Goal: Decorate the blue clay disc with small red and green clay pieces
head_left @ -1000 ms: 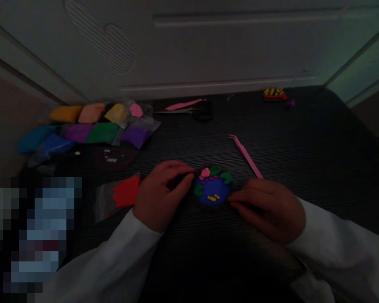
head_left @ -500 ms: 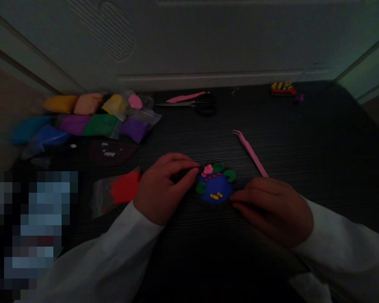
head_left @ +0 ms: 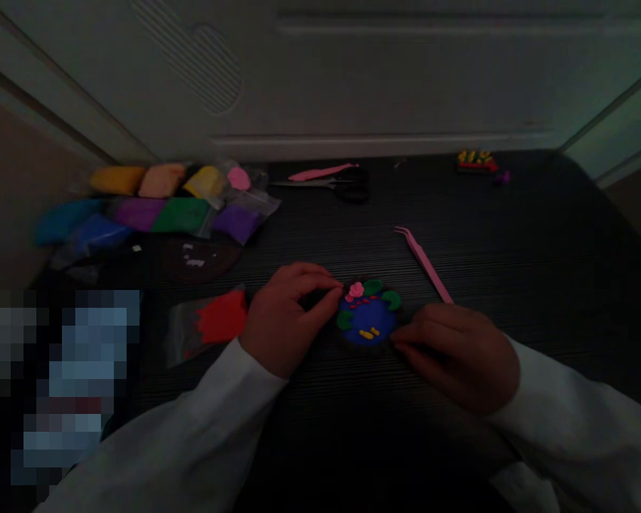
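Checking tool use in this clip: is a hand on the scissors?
No, the scissors lie farther back, while the left hand and right hand flank the blue disc.

The dim bench (head_left: 539,263) sinks almost to black toward its near edge. Faint greenish light tints the panel (head_left: 587,107) past its far right corner; coarse pixelation masks a patch (head_left: 82,385) at left.

No lettering, label, brand, number or sign can be read on the worktop (head_left: 539,271) or on anything it carries. Toward its near left corner, a blocky pixelated patch (head_left: 88,356) hides whatever surface lies there, so any print on it is illegible. The clear bags (head_left: 181,215) show no readable print.
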`<control>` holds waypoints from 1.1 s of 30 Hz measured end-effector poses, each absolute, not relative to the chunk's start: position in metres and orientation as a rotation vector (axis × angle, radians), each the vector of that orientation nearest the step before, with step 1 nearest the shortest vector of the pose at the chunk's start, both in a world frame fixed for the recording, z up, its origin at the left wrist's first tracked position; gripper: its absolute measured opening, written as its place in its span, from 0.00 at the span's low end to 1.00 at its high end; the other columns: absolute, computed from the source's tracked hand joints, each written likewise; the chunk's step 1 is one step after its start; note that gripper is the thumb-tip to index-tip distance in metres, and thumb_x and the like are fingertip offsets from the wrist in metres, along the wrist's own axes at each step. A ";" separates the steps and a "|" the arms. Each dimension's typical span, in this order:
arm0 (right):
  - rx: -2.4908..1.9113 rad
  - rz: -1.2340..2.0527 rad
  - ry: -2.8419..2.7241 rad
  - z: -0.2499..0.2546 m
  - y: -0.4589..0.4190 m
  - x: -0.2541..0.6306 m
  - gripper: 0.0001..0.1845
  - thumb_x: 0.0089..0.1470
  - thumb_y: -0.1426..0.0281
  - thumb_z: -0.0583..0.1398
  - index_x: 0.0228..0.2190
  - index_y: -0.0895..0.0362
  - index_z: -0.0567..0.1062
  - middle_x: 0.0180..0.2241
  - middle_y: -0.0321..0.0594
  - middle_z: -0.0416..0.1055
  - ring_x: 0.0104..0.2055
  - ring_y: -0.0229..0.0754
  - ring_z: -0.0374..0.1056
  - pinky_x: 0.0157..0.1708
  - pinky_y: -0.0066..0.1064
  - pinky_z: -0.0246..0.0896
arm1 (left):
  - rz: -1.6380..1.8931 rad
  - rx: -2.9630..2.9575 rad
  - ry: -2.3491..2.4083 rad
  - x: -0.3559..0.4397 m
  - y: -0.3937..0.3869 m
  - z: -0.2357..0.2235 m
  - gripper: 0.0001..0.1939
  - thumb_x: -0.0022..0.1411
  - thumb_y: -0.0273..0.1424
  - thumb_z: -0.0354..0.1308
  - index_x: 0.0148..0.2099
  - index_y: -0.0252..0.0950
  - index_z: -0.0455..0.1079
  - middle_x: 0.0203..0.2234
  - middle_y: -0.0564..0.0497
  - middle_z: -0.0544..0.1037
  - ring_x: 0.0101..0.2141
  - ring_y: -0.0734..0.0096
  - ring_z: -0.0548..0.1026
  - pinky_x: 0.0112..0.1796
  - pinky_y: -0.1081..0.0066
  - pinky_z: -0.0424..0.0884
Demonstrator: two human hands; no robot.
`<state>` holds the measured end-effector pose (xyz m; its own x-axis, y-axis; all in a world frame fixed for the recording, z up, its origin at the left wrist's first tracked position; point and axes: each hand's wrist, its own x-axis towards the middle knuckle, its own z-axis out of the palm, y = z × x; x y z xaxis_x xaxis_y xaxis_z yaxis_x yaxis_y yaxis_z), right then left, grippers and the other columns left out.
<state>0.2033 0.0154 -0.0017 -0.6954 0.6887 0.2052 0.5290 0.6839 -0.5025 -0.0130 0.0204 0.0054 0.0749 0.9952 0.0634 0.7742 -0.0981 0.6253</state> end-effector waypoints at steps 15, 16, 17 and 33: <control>-1.464 0.204 -2.154 -0.001 0.049 0.237 0.13 0.48 0.63 0.55 0.35 0.56 0.71 0.27 0.39 0.68 0.31 0.40 0.63 0.31 0.33 0.54 | 0.891 1.810 1.715 -0.018 0.024 -0.005 0.13 0.56 0.36 0.48 0.42 0.38 0.66 0.35 0.51 0.71 0.32 0.73 0.69 0.32 0.72 0.65; -1.511 0.205 -2.164 -0.004 0.052 0.238 0.15 0.47 0.60 0.55 0.35 0.56 0.71 0.30 0.40 0.69 0.34 0.42 0.63 0.32 0.33 0.54 | 0.899 1.808 1.720 -0.018 0.025 -0.006 0.12 0.56 0.36 0.48 0.40 0.38 0.67 0.34 0.51 0.71 0.31 0.73 0.68 0.32 0.72 0.65; -1.555 0.224 -2.186 -0.007 0.055 0.238 0.16 0.46 0.59 0.55 0.35 0.56 0.71 0.32 0.41 0.69 0.35 0.43 0.63 0.33 0.34 0.53 | 0.910 1.794 1.732 -0.017 0.025 -0.007 0.12 0.55 0.36 0.48 0.38 0.38 0.68 0.33 0.51 0.71 0.30 0.73 0.68 0.32 0.72 0.65; -1.741 0.339 -2.086 -0.023 0.068 0.240 0.08 0.47 0.68 0.53 0.31 0.56 0.70 0.30 0.36 0.70 0.33 0.37 0.65 0.31 0.27 0.53 | 1.223 1.583 1.821 -0.017 0.035 -0.019 0.12 0.49 0.37 0.51 0.33 0.35 0.71 0.29 0.49 0.74 0.32 0.67 0.71 0.35 0.67 0.67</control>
